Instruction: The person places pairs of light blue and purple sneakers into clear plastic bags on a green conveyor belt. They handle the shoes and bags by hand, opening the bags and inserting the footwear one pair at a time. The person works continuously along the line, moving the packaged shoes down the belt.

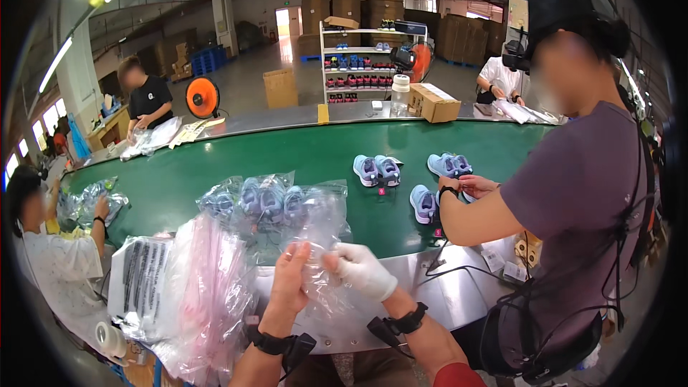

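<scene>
A clear plastic bag (324, 226) is gripped between my two hands in front of the green conveyor belt. My bare left hand (290, 276) pinches its near end. My right hand (364, 272), in a white glove with the fingertips showing, closes on the bag from the other side. Just beyond lie light blue sneakers (271, 199) wrapped in clear plastic on the belt; I cannot tell whether one of them sits inside the bag I hold. To the left of my left hand is a large stack of clear and pinkish plastic bags (197, 279).
A co-worker at my right handles light blue sneakers (424, 204) on the green belt (387, 240); another unwrapped pair (376, 170) stands nearby. A person at far left handles bagged items (93, 201). Across the belt are a carton (433, 102), an orange fan (202, 97) and a shoe rack (357, 50).
</scene>
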Demonstrator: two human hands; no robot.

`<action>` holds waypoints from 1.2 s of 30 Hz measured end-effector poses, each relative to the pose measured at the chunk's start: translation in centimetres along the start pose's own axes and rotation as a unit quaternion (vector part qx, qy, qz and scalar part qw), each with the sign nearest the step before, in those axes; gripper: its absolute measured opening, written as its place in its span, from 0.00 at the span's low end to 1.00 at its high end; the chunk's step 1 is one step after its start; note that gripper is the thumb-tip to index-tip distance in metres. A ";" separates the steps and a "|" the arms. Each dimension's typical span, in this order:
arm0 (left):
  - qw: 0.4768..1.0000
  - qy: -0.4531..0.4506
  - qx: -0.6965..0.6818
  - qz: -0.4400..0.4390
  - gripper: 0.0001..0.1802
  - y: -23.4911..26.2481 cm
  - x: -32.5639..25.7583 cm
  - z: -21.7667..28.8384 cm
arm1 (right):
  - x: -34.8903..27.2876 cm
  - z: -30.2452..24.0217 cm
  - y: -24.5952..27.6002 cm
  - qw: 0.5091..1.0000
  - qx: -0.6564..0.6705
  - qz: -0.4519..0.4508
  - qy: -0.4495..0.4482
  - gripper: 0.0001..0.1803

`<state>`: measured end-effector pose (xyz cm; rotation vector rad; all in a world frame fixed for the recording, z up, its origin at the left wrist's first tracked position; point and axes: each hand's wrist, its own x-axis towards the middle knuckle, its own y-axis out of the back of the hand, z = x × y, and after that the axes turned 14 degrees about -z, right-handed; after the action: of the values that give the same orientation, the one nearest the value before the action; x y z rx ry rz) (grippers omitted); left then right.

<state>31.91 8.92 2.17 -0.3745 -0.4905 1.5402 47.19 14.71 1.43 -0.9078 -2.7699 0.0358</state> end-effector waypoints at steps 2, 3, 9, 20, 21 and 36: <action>0.997 -0.046 -0.056 0.042 0.08 1.0 -1.2 2.8 | -2.2 -0.8 1.5 0.996 0.046 0.074 0.016 0.17; 0.992 -0.069 -0.085 0.063 0.09 0.9 -1.7 4.1 | -3.2 -1.4 3.0 0.993 0.000 0.116 -0.007 0.16; 0.911 -0.259 0.294 0.125 0.19 -1.2 -2.2 3.1 | -4.3 -3.7 -0.4 0.751 -0.571 0.316 0.102 0.10; 0.839 -0.038 0.493 -0.226 0.15 -8.2 -9.2 1.4 | 0.6 5.6 1.1 0.804 -0.583 -0.116 0.036 0.09; 0.820 -0.043 0.528 -0.216 0.14 -7.6 -9.1 2.1 | 1.0 5.5 1.2 0.805 -0.579 -0.122 0.035 0.09; 0.883 -0.183 0.398 0.168 0.09 0.4 0.3 1.1 | 7.9 -1.9 14.3 0.972 -0.227 0.062 0.001 0.20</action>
<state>30.93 9.14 2.92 0.5061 -0.0374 2.0133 49.74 30.87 3.53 -1.1799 -2.7615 -0.6010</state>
